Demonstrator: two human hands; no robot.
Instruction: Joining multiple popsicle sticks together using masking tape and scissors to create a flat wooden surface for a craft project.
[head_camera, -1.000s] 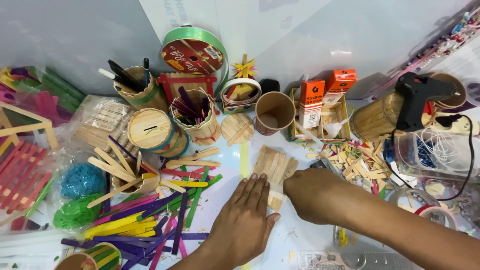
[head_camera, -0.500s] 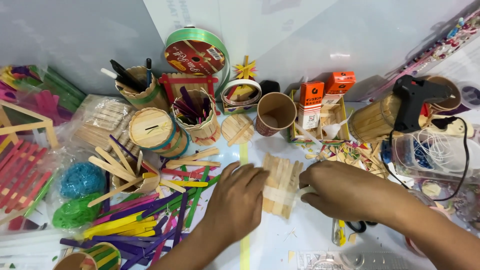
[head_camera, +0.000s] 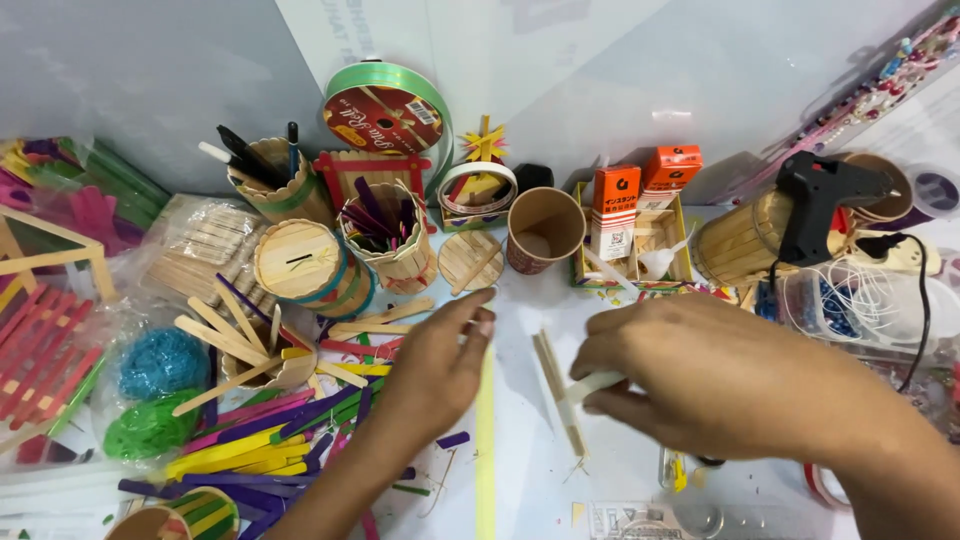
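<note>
Head view: a stack of plain wooden craft sticks (head_camera: 556, 385) is held on edge on the white table (head_camera: 520, 470), its near end pinched by the right hand (head_camera: 690, 375). The left hand (head_camera: 435, 360) is spread flat, fingers apart (gripping nothing), beside coloured craft sticks (head_camera: 260, 440).

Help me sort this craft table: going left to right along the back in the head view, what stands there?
Pen holder → green ribbon roll → paper cup → two orange boxes → black glue gun. In front, the left hand and right hand work.
</note>
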